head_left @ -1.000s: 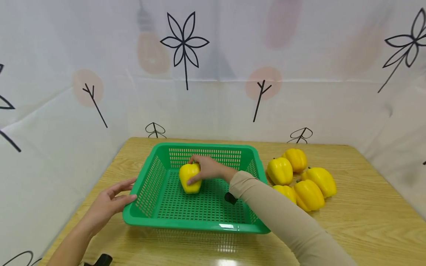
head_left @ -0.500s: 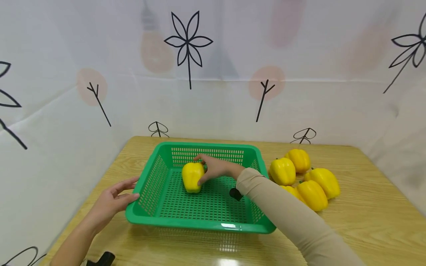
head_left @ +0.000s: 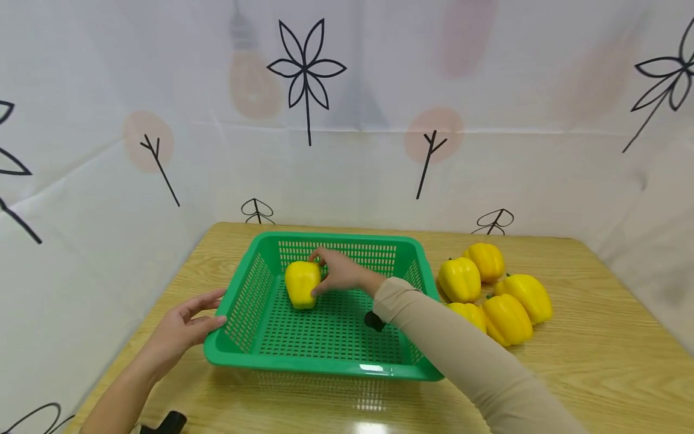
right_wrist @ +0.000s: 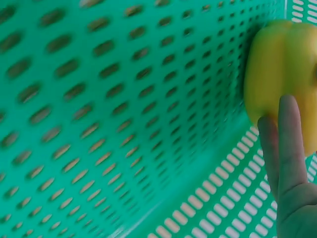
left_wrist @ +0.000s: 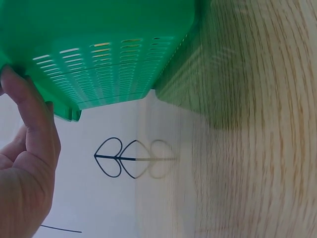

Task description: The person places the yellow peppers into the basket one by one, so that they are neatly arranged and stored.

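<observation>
A yellow bell pepper (head_left: 301, 286) stands in the back left part of the green plastic basket (head_left: 325, 365). Against its right side are the thumb and fingertips of my right hand (head_left: 343, 272). Seen from the right wrist, two extended fingers touch the pepper (right_wrist: 270, 74) beside the slotted wall. At the basket's left side, my left hand (head_left: 175, 334) holds the rim, thumb on the edge and other fingertips partly hidden. The left wrist view shows that hand (left_wrist: 32, 148) with a bent finger reaching up under the rim.
Several more yellow bell peppers (head_left: 459, 279) lie in a group right of the basket, partly behind the right sleeve (head_left: 450, 337). Everything stands on a wood-grain table (head_left: 607, 361), with a printed white cloth (head_left: 347, 175) behind it.
A second ago my right hand gripped the pepper near the basket's middle. Its grip loosened, and the pepper now sits farther left and back. The left hand stays at the rim.
</observation>
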A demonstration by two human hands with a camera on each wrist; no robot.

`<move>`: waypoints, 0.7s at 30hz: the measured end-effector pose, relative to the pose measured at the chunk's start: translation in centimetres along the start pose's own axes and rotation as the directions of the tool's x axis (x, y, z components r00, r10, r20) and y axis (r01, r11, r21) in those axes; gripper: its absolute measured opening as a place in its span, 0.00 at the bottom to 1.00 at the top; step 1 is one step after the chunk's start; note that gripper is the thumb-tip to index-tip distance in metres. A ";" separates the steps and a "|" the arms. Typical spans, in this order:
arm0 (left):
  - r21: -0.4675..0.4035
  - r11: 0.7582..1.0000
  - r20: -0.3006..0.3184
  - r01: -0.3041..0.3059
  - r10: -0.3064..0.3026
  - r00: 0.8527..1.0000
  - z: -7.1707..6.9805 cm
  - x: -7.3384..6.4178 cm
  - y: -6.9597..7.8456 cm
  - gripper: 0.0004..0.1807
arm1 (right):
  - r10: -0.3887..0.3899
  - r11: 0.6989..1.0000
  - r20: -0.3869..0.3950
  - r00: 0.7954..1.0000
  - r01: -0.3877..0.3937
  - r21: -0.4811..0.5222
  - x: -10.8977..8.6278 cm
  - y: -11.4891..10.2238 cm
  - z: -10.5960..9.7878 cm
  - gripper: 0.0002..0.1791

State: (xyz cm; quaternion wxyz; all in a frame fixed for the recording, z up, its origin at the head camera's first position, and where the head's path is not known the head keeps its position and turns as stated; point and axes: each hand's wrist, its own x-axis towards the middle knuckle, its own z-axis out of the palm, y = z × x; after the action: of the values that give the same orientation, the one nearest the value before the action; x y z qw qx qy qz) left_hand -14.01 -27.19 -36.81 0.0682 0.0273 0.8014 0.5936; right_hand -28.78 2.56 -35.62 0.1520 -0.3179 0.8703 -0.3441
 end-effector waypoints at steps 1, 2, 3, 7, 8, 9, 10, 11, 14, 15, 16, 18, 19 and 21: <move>-0.002 1.000 0.001 0.000 0.000 1.000 0.0 0.0 0.0 0.34 | 0.002 1.000 -0.010 1.000 -0.002 0.000 0.1 -0.1 0.2 0.37; -0.004 1.000 0.003 -0.001 0.001 1.000 0.0 0.0 0.0 0.34 | 0.008 1.000 -0.021 1.000 -0.008 -0.001 0.3 -0.3 0.4 0.37; -0.006 1.000 0.005 -0.001 0.001 1.000 0.0 0.0 0.0 0.34 | 0.014 1.000 -0.031 0.999 -0.014 -0.004 0.4 -0.5 0.6 0.37; 0.002 1.000 0.002 0.007 -0.007 1.000 0.0 0.0 -0.1 0.34 | 0.033 0.999 -0.069 0.997 -0.033 0.000 1.0 -1.2 1.4 0.37; 0.006 1.000 0.000 0.008 -0.008 1.000 0.0 0.0 -0.1 0.34 | 0.038 0.999 -0.080 0.996 -0.039 -0.005 1.2 -1.3 1.6 0.37; 0.006 1.000 -0.001 0.010 -0.010 1.000 0.0 -0.1 -0.1 0.34 | 0.041 0.999 -0.086 0.995 -0.042 -0.005 1.3 -1.5 1.7 0.37; 0.012 1.000 -0.003 0.012 -0.012 1.000 0.0 -0.1 -0.1 0.34 | 0.042 0.999 -0.093 0.995 -0.043 -0.005 1.4 -1.6 1.9 0.37; 0.013 1.000 -0.004 0.014 -0.013 1.000 0.0 -0.1 -0.1 0.34 | 0.044 0.999 -0.099 0.994 -0.046 -0.012 1.6 -1.6 2.1 0.37; 0.016 1.000 -0.004 0.011 -0.011 1.000 0.1 0.0 0.0 0.34 | 0.050 0.999 -0.111 0.992 -0.052 -0.009 1.9 -1.8 2.4 0.37; 0.017 1.000 -0.004 0.011 -0.011 1.000 0.1 0.0 0.0 0.34 | 0.051 0.999 -0.113 0.992 -0.052 -0.004 2.0 -1.7 2.5 0.37; 0.022 1.000 -0.006 0.011 -0.011 1.000 0.1 0.0 0.0 0.34 | 0.050 0.999 -0.114 0.992 -0.051 -0.001 2.1 -1.8 2.6 0.37; 0.019 1.000 -0.008 0.012 -0.012 1.000 0.2 0.1 0.0 0.34 | 0.049 0.999 -0.116 0.992 -0.049 0.004 2.2 -1.8 2.8 0.37; 0.019 1.000 -0.008 0.012 -0.012 1.000 0.2 0.1 0.0 0.34 | 0.049 0.999 -0.115 0.992 -0.049 0.007 2.3 -1.8 2.8 0.37; 0.026 1.000 -0.010 0.014 -0.013 1.000 0.2 0.1 0.1 0.34 | 0.055 0.998 -0.115 0.992 -0.053 0.019 2.3 -2.0 2.7 0.37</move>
State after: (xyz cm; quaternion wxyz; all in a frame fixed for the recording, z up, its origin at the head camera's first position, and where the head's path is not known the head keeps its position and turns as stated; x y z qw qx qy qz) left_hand -14.09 -27.02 -36.82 0.0680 0.0198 0.8095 0.5828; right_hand -28.31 -1.44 -36.32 0.1132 -0.2726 0.8832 -0.3646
